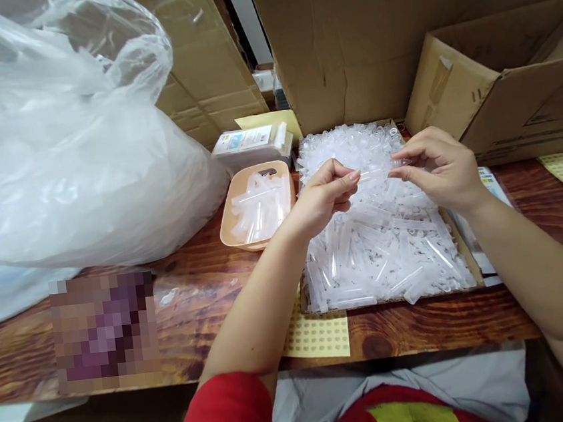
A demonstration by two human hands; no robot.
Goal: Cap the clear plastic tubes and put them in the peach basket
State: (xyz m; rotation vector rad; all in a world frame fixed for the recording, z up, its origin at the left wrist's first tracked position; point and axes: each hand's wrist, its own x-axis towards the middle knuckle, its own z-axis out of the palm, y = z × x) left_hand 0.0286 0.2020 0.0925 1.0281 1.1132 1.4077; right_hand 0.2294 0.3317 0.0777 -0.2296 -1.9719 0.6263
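Over a shallow cardboard tray (461,249) heaped with clear plastic tubes (361,256) and small clear caps (355,143), both my hands are raised. My left hand (327,196) is closed in a pinch on a slim clear plastic tube (369,175) whose end points right. Facing it, my right hand (440,167) pinches a small clear piece (400,163) that looks like a cap. A short gap separates the two hands. Left of the tray, a peach plastic basket (227,233) holds several more tubes.
A big bulging plastic bag (80,165) fills the left side. Flat packs (249,144) lie behind the basket. An open cardboard box (465,97) stands at the back right. Yellow sticker sheets (320,338) rest by the tray's front and at the far right.
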